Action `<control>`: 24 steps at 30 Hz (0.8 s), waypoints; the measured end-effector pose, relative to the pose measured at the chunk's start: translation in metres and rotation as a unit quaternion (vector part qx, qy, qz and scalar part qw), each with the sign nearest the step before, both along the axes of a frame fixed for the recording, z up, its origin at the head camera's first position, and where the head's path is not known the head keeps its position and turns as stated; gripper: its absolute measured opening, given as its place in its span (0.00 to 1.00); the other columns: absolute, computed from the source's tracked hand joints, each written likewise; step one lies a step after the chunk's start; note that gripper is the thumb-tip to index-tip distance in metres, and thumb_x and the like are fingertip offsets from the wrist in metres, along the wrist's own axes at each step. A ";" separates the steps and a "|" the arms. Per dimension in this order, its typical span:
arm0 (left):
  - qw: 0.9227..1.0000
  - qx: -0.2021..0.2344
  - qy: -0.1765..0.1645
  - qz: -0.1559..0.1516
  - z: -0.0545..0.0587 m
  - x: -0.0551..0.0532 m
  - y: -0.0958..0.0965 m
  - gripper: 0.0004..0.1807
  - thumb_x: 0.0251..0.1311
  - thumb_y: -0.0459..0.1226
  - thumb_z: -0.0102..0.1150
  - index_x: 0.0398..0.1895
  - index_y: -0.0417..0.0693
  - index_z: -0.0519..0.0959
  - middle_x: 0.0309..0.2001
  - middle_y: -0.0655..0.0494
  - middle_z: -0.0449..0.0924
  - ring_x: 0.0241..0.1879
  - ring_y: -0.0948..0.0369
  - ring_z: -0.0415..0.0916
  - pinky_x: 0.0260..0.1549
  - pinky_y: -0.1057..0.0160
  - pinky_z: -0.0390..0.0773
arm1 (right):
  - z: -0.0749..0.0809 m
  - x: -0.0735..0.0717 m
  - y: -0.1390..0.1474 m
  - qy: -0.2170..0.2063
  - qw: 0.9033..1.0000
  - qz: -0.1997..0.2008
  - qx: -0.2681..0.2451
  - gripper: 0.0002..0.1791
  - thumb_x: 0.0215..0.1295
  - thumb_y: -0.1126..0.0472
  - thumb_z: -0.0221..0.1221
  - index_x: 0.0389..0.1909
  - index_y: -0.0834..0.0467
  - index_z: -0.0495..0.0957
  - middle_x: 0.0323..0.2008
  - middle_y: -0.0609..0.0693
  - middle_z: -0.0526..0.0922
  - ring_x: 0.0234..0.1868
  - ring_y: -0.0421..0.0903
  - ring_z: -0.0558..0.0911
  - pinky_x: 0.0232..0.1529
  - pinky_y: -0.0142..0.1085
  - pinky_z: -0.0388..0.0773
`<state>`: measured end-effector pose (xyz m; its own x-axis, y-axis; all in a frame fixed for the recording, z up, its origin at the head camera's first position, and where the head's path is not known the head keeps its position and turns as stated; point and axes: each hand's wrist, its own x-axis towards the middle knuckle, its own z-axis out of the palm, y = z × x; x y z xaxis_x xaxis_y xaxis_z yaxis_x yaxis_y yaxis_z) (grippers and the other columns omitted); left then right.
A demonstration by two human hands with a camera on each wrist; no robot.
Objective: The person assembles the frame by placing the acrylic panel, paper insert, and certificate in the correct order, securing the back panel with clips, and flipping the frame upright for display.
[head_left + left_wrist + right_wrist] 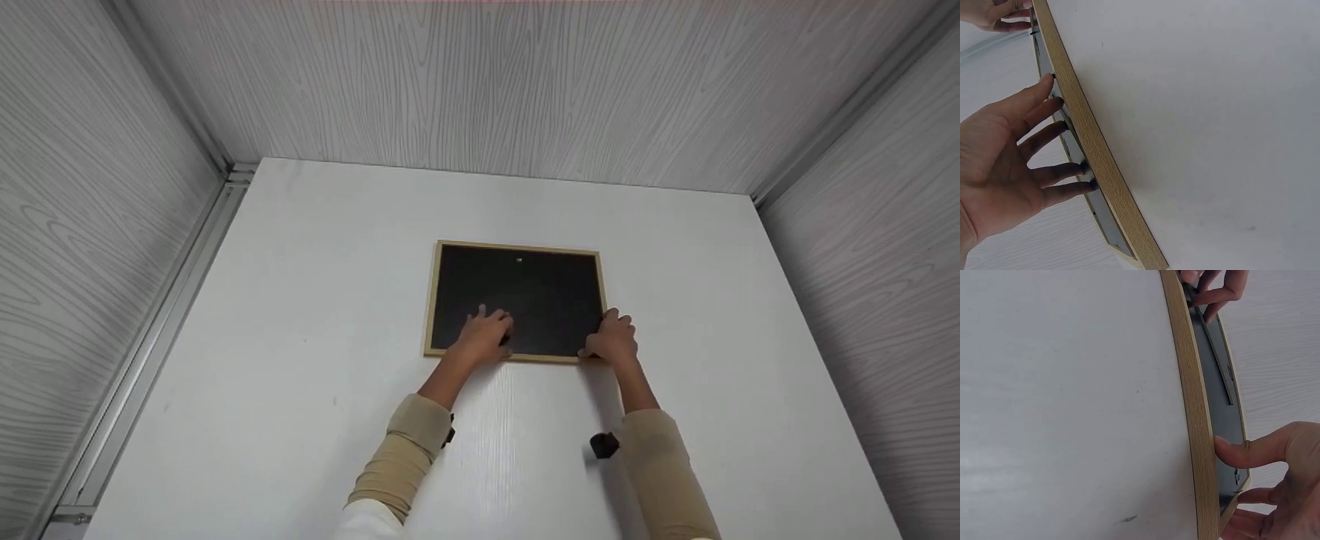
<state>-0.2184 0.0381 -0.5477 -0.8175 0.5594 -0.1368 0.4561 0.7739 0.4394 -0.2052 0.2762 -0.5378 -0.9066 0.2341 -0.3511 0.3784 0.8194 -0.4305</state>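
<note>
A picture frame (544, 300) with a light wooden border lies with its black backing upward on the white table. My left hand (486, 334) is over the near edge left of centre; in the left wrist view its fingers (1044, 135) are spread and fairly straight, tips on the backing. My right hand (613, 339) grips the near right corner. In the right wrist view the right thumb (1233, 451) lies inside the border while the other fingers go round the outer side. A narrow stand leg (1220, 363) lies along the backing, its upper end partly hidden by the left fingers.
The white table (300, 300) extends around the frame. Grey wood-grain panels (480, 82) rise at the back and both sides. A metal rail (161, 337) runs along the left edge. Black wrist devices (604, 445) are strapped at the beige sleeves.
</note>
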 end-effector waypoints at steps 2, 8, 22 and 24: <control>1.000 -0.007 0.000 0.004 0.000 -0.001 0.002 0.19 0.56 0.39 0.63 0.48 0.42 0.73 0.55 0.47 0.69 0.62 0.36 0.51 0.55 0.40 0.58 | 0.000 -0.002 0.000 -0.006 1.000 -0.003 -0.001 0.45 0.40 0.63 0.71 0.57 0.71 0.55 0.52 0.71 0.59 0.55 0.66 0.60 0.49 0.55 0.65; 0.998 -0.060 0.001 0.006 0.005 -0.005 0.009 0.31 0.55 0.42 0.64 0.60 0.39 0.68 0.60 0.46 0.64 0.61 0.37 0.54 0.52 0.43 0.64 | 0.000 -0.004 0.001 -0.012 1.000 0.007 0.006 0.46 0.40 0.62 0.72 0.57 0.69 0.54 0.52 0.71 0.58 0.55 0.66 0.61 0.48 0.54 0.66; 0.992 -0.126 0.017 -0.016 0.015 -0.007 0.013 0.35 0.54 0.45 0.64 0.62 0.37 0.66 0.63 0.44 0.60 0.59 0.36 0.59 0.44 0.52 0.74 | 0.000 -0.004 0.003 -0.007 1.000 0.018 0.018 0.43 0.39 0.61 0.72 0.53 0.68 0.57 0.50 0.71 0.60 0.53 0.66 0.62 0.45 0.54 0.67; 0.992 -0.128 0.016 -0.016 0.015 -0.008 0.013 0.35 0.53 0.45 0.65 0.61 0.37 0.67 0.62 0.43 0.61 0.58 0.37 0.59 0.45 0.53 0.74 | 0.000 -0.004 0.003 -0.008 1.000 0.019 0.018 0.43 0.40 0.61 0.72 0.53 0.68 0.57 0.50 0.71 0.60 0.53 0.66 0.62 0.46 0.54 0.67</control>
